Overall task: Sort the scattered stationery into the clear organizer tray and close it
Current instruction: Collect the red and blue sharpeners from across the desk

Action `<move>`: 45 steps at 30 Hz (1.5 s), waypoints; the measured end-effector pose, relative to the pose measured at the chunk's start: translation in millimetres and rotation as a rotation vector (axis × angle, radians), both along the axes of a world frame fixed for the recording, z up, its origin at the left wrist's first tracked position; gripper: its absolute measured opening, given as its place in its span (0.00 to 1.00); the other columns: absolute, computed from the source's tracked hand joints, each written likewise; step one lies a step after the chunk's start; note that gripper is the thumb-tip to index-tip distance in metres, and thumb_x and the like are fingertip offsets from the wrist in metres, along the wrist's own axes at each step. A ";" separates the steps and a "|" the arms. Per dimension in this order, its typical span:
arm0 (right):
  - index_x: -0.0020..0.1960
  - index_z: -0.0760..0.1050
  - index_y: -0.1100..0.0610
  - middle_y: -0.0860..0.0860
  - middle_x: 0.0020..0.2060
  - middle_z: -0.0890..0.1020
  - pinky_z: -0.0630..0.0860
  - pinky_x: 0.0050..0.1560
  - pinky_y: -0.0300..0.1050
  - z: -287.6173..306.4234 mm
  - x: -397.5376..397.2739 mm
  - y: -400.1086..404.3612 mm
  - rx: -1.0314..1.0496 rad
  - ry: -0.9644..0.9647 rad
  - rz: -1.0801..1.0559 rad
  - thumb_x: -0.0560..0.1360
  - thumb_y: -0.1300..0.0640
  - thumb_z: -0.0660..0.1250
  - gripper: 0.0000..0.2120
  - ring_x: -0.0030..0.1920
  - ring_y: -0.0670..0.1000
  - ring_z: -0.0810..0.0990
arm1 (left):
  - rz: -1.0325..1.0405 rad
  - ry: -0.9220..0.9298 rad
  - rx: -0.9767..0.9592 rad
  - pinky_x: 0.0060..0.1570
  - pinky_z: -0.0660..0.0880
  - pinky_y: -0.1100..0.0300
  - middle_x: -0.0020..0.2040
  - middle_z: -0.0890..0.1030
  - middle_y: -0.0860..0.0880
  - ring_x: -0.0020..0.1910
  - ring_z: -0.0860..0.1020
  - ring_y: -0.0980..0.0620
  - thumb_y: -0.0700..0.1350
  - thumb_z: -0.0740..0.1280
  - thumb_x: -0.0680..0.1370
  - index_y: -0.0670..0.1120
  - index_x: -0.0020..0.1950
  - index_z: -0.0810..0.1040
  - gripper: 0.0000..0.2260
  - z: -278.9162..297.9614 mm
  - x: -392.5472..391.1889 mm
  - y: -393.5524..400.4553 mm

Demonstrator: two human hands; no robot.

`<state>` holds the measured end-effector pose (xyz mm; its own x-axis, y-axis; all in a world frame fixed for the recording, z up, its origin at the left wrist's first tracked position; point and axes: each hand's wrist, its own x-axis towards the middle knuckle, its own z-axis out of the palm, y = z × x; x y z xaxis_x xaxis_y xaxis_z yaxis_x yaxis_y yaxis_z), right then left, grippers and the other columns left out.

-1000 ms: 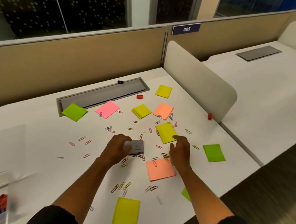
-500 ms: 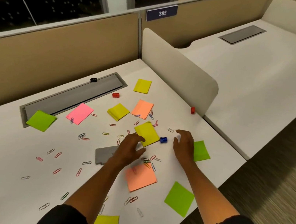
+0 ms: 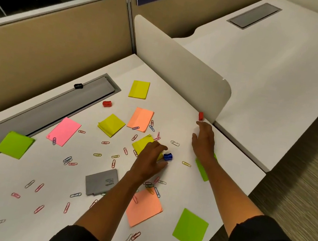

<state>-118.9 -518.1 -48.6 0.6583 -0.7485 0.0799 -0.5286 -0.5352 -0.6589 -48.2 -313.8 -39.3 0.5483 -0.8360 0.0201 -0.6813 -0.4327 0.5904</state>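
Desk: white desk (image 3: pixel 7 190) strewn with coloured sticky-note pads and paper clips (image 3: pixel 68 160), bounded by a tan partition and a white divider panel (image 3: pixel 182 72).
Left hand: left hand (image 3: pixel 148 161) reaches over a yellow pad (image 3: pixel 142 143), fingers spread and empty, thumb and forefinger just beside a small blue clip (image 3: pixel 168 156); whether they touch it cannot be told.
Right hand: right hand (image 3: pixel 202 141) stretches forward, palm down and fingers loose, holding nothing, its fingertips near a red clip (image 3: pixel 201 116) at the foot of the divider.
Other clips: second red clip (image 3: pixel 107 103) lies near the grey cable tray (image 3: pixel 51 109); a black clip (image 3: pixel 78 86) sits on the tray's far edge.
Notes: pink pad (image 3: pixel 63 131), two orange pads (image 3: pixel 140 119) (image 3: pixel 145 209), lime pads (image 3: pixel 14 144) (image 3: pixel 190 229) and another yellow pad (image 3: pixel 139 89) lie scattered, well apart.
Grey item: flat grey card (image 3: pixel 100 181) lies beside the left forearm.
Organizer tray: out of the frame.
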 end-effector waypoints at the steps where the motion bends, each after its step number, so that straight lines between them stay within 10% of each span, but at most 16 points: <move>1: 0.71 0.66 0.59 0.57 0.71 0.66 0.65 0.69 0.51 -0.4 3.9 -5.0 -0.012 0.041 0.026 0.77 0.65 0.63 0.23 0.69 0.59 0.65 | -0.008 -0.008 -0.007 0.56 0.67 0.59 0.59 0.76 0.46 0.59 0.71 0.48 0.46 0.70 0.74 0.45 0.65 0.74 0.20 -1.1 0.9 -2.4; 16: 0.70 0.67 0.55 0.55 0.70 0.66 0.68 0.62 0.52 1.3 44.2 -44.2 -0.222 0.314 0.097 0.76 0.61 0.63 0.23 0.57 0.64 0.71 | -0.039 -0.001 0.015 0.55 0.70 0.55 0.57 0.78 0.47 0.57 0.72 0.48 0.43 0.68 0.76 0.45 0.62 0.76 0.15 1.4 5.9 -13.7; 32: 0.48 0.78 0.66 0.61 0.51 0.77 0.73 0.53 0.50 6.4 5.5 5.3 -0.040 0.016 0.179 0.71 0.70 0.67 0.07 0.52 0.60 0.77 | 0.165 0.041 -0.048 0.50 0.70 0.59 0.53 0.77 0.43 0.52 0.75 0.45 0.39 0.67 0.74 0.40 0.63 0.77 0.17 14.0 -8.1 10.5; 45: 0.57 0.77 0.66 0.62 0.54 0.80 0.78 0.58 0.53 31.0 -15.0 91.3 0.263 -0.039 0.286 0.67 0.70 0.74 0.19 0.54 0.59 0.80 | 0.375 0.047 -0.192 0.44 0.75 0.61 0.48 0.79 0.44 0.43 0.76 0.50 0.33 0.69 0.71 0.40 0.51 0.80 0.10 32.1 -19.6 87.2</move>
<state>-133.8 -426.8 -17.6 0.8436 -0.5334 -0.0616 -0.3546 -0.4674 -0.8098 -67.8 -226.7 -7.2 0.8178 -0.5621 0.1233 -0.4679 -0.5248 0.7111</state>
